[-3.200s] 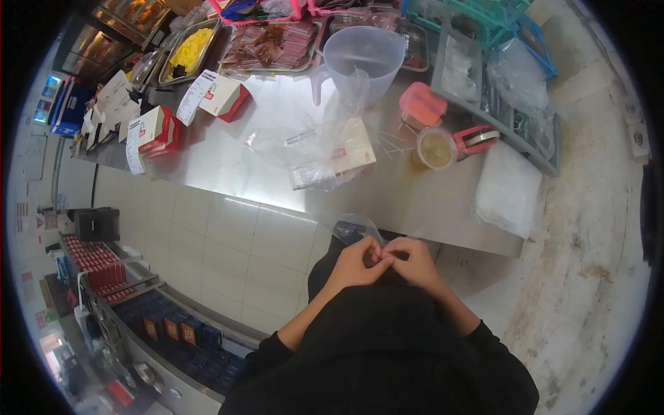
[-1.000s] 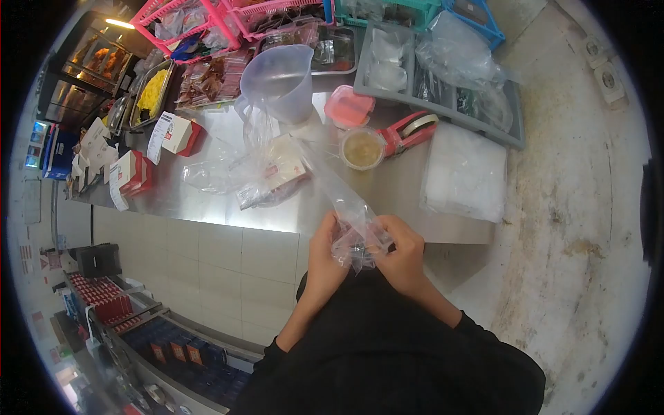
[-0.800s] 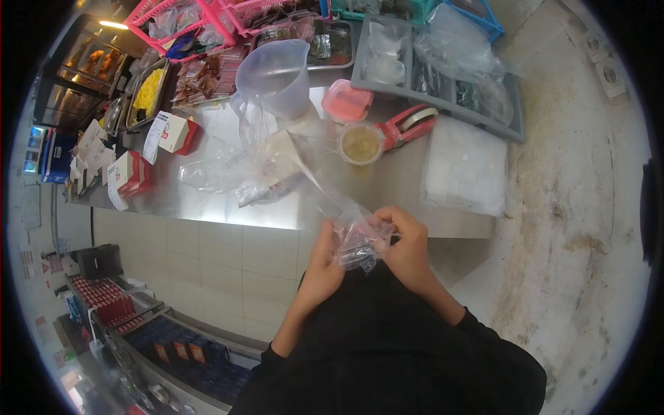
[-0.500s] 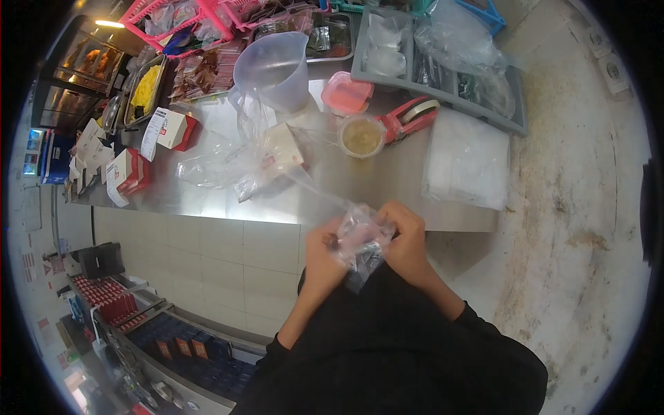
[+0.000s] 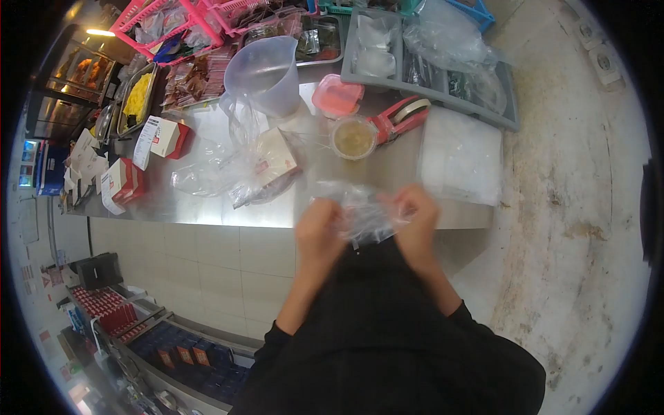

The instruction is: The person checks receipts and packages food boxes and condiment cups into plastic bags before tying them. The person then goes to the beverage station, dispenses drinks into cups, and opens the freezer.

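Observation:
A crumpled clear plastic bag [image 5: 370, 216] is stretched between my two hands, just in front of the table's near edge. My left hand [image 5: 321, 232] has its fingers closed on the bag's left side. On the other side, my right hand [image 5: 417, 220] pinches the bag, its fingertips somewhat blurred. What the bag contains, if anything, I cannot make out. Beyond it on the metal table stand a round tub of cloudy liquid [image 5: 353, 138] and a red tape dispenser [image 5: 402, 119]. A white box [image 5: 275, 158] sits in a clear plastic bag to the left.
Behind are a translucent pitcher [image 5: 261, 77], a pink-lidded container [image 5: 337, 97] and a grey divided tray [image 5: 513, 97]. White plastic bags [image 5: 462, 155] lie stacked at right. Two red-and-white boxes stand left, one nearer [image 5: 123, 181]. Pink baskets [image 5: 166, 28] line the back.
My hands have moved farther apart and slightly up toward the table. The plastic bag, which hung down between them, is now spread sideways.

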The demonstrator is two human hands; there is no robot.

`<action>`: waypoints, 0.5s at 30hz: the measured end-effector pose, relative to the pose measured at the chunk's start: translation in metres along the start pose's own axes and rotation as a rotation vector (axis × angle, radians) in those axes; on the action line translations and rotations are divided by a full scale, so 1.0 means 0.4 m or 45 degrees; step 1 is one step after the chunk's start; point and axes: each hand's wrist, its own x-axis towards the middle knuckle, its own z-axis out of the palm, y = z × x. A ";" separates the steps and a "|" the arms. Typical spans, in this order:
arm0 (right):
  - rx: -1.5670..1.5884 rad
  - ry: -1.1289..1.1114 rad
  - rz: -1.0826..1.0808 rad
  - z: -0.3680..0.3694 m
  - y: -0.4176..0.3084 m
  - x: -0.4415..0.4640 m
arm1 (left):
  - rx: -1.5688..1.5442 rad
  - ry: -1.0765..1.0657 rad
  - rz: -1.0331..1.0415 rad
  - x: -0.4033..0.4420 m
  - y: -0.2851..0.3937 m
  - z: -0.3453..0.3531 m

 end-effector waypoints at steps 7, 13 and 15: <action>0.445 0.303 0.299 0.000 -0.047 0.010 | -0.077 0.275 -0.105 0.015 -0.037 0.045; 0.262 0.491 0.444 0.104 0.087 -0.026 | 0.027 -0.008 -0.094 -0.005 -0.111 0.068; 0.678 0.673 0.788 0.160 0.111 -0.046 | 0.019 0.010 -0.219 -0.015 -0.145 0.111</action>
